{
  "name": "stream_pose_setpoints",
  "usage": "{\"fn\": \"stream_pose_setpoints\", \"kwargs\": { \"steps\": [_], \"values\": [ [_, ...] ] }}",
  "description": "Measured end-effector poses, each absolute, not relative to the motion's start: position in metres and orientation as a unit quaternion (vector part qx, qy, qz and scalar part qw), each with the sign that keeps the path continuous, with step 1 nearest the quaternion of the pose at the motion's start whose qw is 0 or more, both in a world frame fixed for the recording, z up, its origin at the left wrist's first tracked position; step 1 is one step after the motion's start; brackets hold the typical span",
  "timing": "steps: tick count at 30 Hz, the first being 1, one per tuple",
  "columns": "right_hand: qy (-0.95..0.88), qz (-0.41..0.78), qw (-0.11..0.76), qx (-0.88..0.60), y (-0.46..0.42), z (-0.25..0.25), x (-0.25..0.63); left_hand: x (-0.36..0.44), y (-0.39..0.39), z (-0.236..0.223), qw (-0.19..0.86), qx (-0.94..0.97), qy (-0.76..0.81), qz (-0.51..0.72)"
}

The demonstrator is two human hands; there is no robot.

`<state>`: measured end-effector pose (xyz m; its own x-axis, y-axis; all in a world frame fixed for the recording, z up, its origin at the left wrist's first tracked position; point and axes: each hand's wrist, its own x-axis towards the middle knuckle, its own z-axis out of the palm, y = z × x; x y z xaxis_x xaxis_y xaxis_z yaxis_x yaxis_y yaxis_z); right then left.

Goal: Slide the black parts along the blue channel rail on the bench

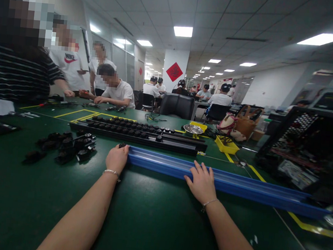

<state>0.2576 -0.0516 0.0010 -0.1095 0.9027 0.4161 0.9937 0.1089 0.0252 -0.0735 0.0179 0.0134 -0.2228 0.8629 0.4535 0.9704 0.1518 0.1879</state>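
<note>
A long blue channel-shaped rail lies across the green table in front of me. At its left end my left hand is closed around a small black part, mostly hidden by the fingers. My right hand rests over the rail's near wall, fingers spread and reaching into the channel. Left of my left hand lies a loose pile of black parts. Beyond the blue rail, black rails lie side by side, with rows of similar black parts set along them.
A yellow bin and a shiny metal bowl stand at the back right. An open black equipment case is at the far right. Yellow tape marks the green tabletop. Several people sit or stand beyond the table.
</note>
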Motion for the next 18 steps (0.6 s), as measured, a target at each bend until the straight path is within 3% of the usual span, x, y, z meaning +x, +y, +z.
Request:
{"fn": "stream_pose_setpoints", "kwargs": {
  "steps": [18],
  "values": [
    [-0.737,-0.138,0.29,-0.595,-0.051,-0.004,0.269,-0.117,0.015,0.02,0.067,-0.479,-0.839,-0.251]
  ]
}}
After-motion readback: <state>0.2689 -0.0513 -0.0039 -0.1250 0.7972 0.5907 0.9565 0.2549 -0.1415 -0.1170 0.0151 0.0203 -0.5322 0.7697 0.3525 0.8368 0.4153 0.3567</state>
